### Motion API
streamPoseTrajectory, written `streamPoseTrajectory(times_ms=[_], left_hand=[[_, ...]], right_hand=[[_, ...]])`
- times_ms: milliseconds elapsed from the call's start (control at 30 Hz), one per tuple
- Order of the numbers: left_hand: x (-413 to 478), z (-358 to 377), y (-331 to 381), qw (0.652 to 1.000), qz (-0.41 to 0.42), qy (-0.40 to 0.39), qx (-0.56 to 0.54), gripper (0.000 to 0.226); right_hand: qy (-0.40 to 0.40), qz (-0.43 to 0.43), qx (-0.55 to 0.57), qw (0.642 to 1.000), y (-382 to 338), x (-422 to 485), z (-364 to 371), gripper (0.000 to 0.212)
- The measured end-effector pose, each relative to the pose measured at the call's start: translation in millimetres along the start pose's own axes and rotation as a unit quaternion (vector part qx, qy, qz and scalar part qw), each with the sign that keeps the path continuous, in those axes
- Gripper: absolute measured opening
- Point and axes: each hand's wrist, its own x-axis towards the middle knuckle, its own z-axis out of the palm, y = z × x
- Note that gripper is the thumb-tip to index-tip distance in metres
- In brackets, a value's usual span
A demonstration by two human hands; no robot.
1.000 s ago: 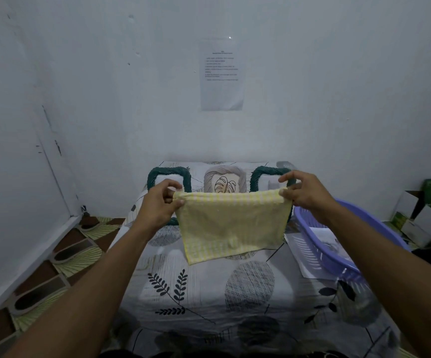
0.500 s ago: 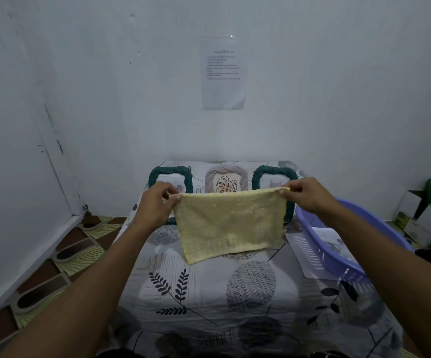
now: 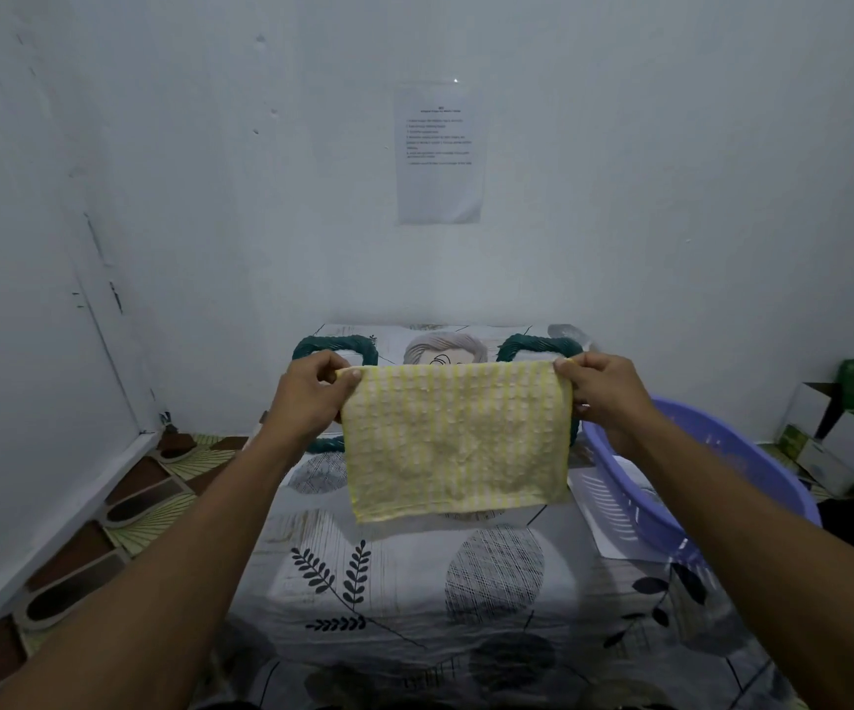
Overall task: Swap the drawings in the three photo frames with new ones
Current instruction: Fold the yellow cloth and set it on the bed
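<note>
I hold a yellow-and-white checked cloth (image 3: 455,443) spread out in the air above the table. My left hand (image 3: 312,392) pinches its top left corner and my right hand (image 3: 601,392) pinches its top right corner. Behind the cloth, two photo frames with dark green woven rims lie on the table, one at the left (image 3: 335,346) and one at the right (image 3: 537,345). The cloth and my hands hide most of both. Any third frame is out of sight. White paper sheets (image 3: 599,509) lie under the basket at the right.
The table wears a white cloth with leaf and circle prints (image 3: 414,597). A purple plastic basket (image 3: 753,463) sits at its right edge. Cardboard boxes (image 3: 845,427) stand on the floor at the far right. A printed sheet (image 3: 439,153) hangs on the white wall. Patterned floor tiles (image 3: 122,509) show at the left.
Both hands flipped the cloth over its top edge and pulled it tauter, so it now hangs flatter and wider. The hands stayed at about the same height.
</note>
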Motion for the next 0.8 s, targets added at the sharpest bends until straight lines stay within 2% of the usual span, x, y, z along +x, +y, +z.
streamPoseTrajectory(times_ms=[133, 333, 433, 800], left_hand=[[-2, 12, 14, 0.994, -0.045, -0.008, -0.098, 0.013], [-13, 43, 36, 0.978, -0.024, -0.112, -0.175, 0.013], [-19, 55, 40, 0.971, -0.019, -0.147, -0.187, 0.013], [-28, 57, 35, 0.972, -0.011, -0.152, -0.177, 0.019]], right_hand=[[-0.01, 0.043, 0.052, 0.998, -1, -4, 13, 0.012], [-0.171, 0.007, 0.021, 0.985, -8, -25, 50, 0.014], [-0.211, -0.003, 0.026, 0.977, -9, -36, 64, 0.019], [-0.215, 0.002, 0.091, 0.972, -9, -43, 72, 0.023]])
